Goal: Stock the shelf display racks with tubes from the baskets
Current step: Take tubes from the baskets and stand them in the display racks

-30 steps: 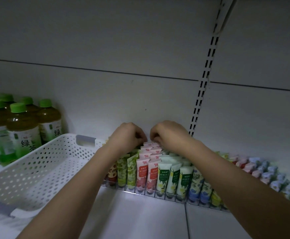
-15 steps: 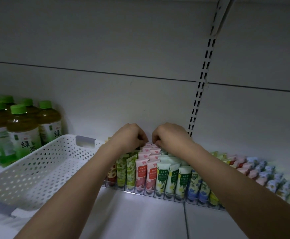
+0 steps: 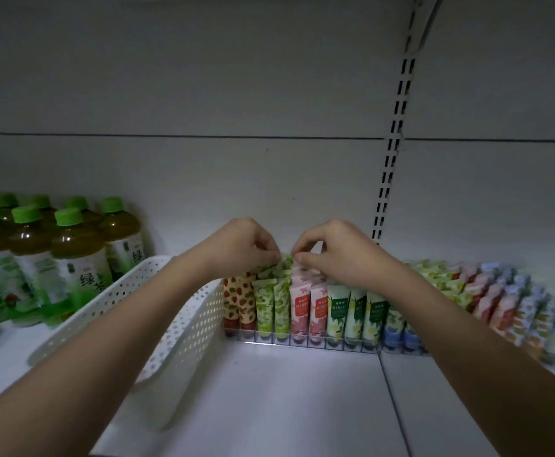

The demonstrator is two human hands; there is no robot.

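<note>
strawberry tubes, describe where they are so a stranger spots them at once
Find the white basket on the shelf. The strawberry tubes stand just right of it, the leftmost in the rack. Only they are cream with red strawberries; their neighbours are green.

White perforated basket (image 3: 183, 324); green-capped bottles (image 3: 71, 258); strawberry-print tube (image 3: 233, 300).

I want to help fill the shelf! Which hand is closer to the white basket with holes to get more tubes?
Probably the left hand. The white perforated plastic basket sits on the person's left, beside that forearm. The right hand pinches at the pink tubes farther from it and would have to cross over.
</note>
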